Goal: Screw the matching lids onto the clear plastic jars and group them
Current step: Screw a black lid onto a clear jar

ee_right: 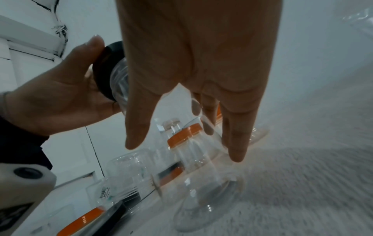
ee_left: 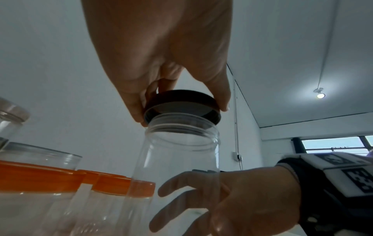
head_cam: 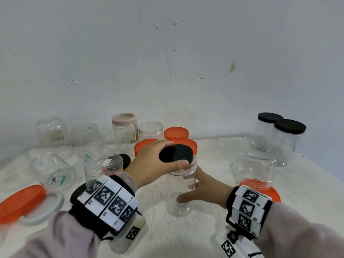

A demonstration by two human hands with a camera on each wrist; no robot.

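Note:
A tall clear jar stands on the white table at the centre. My left hand grips a black lid by its rim and holds it slightly tilted on the jar's mouth. From the left wrist view the lid sits over the threaded neck of the jar, pinched between thumb and fingers of the left hand. My right hand wraps loosely round the jar's lower body, thumb in front, fingers behind. In the right wrist view the right hand has its fingers spread along the jar.
Two black-lidded jars stand at the back right. An upturned jar rests on an orange lid at the right. Orange-lidded jars, a pink-lidded jar and several open jars crowd the back and left. An orange lid lies front left.

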